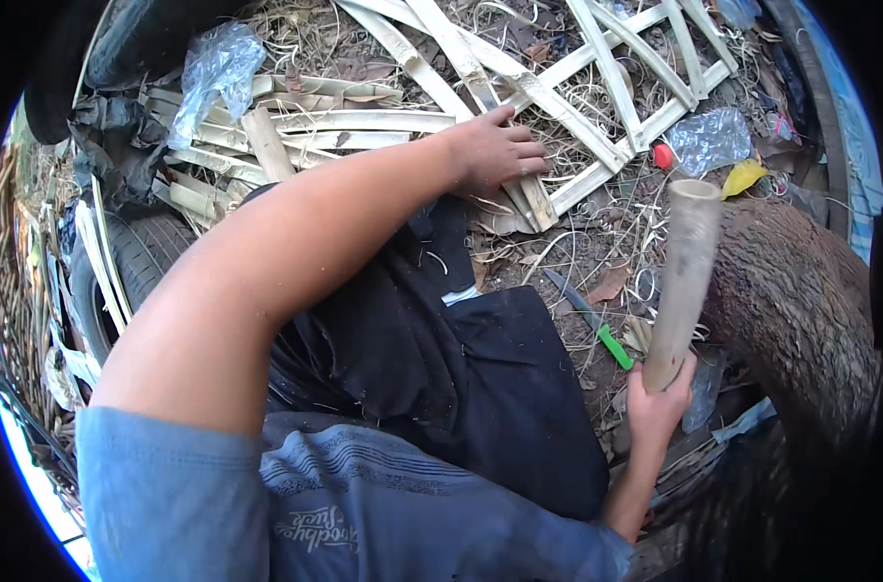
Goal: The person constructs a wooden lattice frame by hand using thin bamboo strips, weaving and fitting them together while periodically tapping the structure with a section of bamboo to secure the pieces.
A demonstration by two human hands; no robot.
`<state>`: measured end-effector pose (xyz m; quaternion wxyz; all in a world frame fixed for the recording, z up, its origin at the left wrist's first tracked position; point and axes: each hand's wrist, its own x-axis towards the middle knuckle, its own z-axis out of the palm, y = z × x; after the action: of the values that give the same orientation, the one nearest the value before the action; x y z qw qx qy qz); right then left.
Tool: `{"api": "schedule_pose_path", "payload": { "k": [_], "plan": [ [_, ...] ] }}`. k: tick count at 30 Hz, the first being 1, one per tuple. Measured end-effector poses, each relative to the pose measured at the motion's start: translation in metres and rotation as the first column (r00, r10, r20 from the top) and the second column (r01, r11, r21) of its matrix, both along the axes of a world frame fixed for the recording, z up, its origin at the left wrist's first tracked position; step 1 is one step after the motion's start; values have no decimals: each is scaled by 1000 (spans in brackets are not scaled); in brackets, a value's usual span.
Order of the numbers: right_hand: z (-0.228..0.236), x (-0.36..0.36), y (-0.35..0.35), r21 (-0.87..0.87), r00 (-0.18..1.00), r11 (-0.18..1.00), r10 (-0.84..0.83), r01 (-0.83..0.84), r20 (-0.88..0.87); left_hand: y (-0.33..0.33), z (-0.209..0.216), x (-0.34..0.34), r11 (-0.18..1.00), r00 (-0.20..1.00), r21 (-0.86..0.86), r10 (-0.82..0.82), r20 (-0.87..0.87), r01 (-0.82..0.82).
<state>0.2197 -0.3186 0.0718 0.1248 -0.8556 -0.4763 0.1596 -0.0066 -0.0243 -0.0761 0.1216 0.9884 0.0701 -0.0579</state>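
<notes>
My right hand (659, 403) is closed round the lower end of a bamboo tube (687, 276). The tube stands nearly upright, its hollow end at the top. At upper centre my left hand (504, 155) lies across the strips of a bamboo lattice (560, 105), fingers stretched and apart. One flat strip (536, 202) sticks out below that hand; what lies under the palm is hidden. On the ground between my knee and the tube is a knife (591, 320) with a green handle.
Loose bamboo strips (354, 120) and a short bamboo piece (267, 145) lie left of the lattice. A thick tree trunk (790, 291) rises at the right. Clear plastic bottle (708, 141), red cap (662, 155), plastic bag (218, 73), tyre (145, 252) and shavings surround me.
</notes>
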Motion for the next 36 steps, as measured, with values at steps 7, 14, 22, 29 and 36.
{"api": "schedule_pose_path", "payload": {
  "k": [7,14,22,29,36],
  "plan": [
    [0,23,-47,-246,982,951,-177,188,65,-9,12,13,950,999,309,-43,22,34],
    [-25,48,-97,-366,971,904,-239,220,-5,11,96,2,973,950,230,-98,296,29],
    [-25,43,-81,-458,984,874,-179,165,14,39,191,-30,998,897,55,13,441,-42],
    [-2,32,-76,-167,988,975,-131,144,86,56,285,-34,997,955,-70,63,291,-44],
    [34,-6,-61,-14,994,994,-108,108,-24,75,357,-52,994,926,-111,62,373,-22]
  ]
}}
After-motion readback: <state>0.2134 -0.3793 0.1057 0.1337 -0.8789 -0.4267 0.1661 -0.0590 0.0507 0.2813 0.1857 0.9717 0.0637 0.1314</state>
